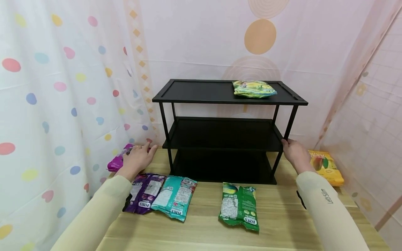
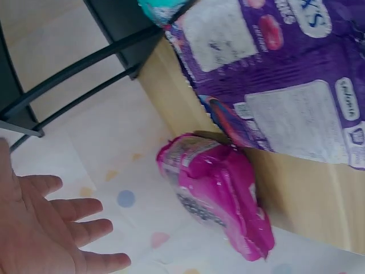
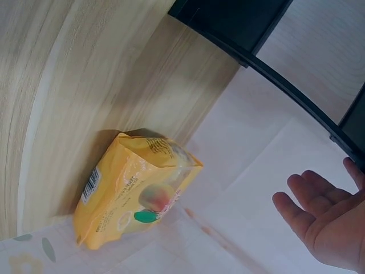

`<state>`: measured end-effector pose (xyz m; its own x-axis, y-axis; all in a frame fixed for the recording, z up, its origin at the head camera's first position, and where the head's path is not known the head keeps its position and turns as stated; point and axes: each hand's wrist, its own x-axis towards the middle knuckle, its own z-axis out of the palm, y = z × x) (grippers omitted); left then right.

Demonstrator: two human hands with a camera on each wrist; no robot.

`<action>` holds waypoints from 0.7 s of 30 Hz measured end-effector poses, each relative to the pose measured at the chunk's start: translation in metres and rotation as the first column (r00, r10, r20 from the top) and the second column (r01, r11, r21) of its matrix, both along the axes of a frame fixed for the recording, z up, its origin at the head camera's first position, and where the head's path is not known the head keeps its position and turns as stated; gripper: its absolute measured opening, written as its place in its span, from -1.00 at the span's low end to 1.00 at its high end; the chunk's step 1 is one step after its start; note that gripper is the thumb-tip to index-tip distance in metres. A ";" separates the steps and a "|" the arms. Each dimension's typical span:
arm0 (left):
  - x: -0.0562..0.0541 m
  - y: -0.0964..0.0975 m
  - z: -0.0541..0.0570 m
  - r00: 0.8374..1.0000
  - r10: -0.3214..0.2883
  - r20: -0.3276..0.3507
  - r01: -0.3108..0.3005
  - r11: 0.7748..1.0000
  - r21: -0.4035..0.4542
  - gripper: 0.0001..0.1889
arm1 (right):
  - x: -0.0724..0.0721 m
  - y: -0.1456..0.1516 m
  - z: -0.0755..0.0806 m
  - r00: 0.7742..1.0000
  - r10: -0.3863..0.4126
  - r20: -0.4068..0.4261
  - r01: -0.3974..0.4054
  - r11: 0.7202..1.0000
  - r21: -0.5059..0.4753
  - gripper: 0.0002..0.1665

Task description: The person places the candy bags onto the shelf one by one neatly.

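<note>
My left hand (image 1: 138, 158) is held in the air with its fingers spread, to the left of the black three-tier shelf (image 1: 220, 146). It overlaps a magenta snack bag (image 1: 117, 163) in the head view, but in the left wrist view the magenta bag (image 2: 219, 194) lies apart from the fingers and nothing is in the palm. At the shelf's right side, my right hand (image 1: 295, 153) has its fingertips at the post by the middle tier. The right wrist view shows its other fingers (image 3: 293, 211) loosely extended beside the post (image 3: 302, 100).
A yellow-green bag (image 1: 254, 89) lies on the shelf's top tier. In front on the wooden table (image 1: 207, 230) are a purple bag (image 1: 146, 193), a teal bag (image 1: 176, 197) and a green bag (image 1: 239, 206). A yellow bag (image 1: 326, 168) stands at the right by the curtain.
</note>
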<state>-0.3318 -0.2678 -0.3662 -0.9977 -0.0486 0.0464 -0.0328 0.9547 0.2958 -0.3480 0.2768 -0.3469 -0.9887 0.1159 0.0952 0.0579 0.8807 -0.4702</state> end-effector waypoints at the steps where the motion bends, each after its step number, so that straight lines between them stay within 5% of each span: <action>1: 0.001 -0.002 -0.002 1.000 0.002 0.011 -0.002 1.000 -0.009 -0.15 | 0.000 0.001 0.000 1.000 0.001 0.002 -0.001 1.000 0.001 -0.21; 14: 0.021 -0.022 -0.028 0.997 -0.006 0.082 0.014 0.996 -0.094 -0.16 | 0.002 0.003 0.004 0.998 0.059 0.016 -0.061 0.996 0.070 -0.21; 21: 0.035 -0.033 -0.038 0.995 -0.029 0.093 0.039 0.993 -0.112 -0.19 | -0.001 0.007 0.008 0.993 0.118 -0.007 -0.113 0.968 0.225 -0.26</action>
<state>-0.2968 -0.3004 -0.4044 -0.9990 -0.0142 -0.0419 -0.0216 0.9829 0.1830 -0.3487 0.2836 -0.3388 -0.9917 -0.0255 0.1258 -0.0578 0.9638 -0.2601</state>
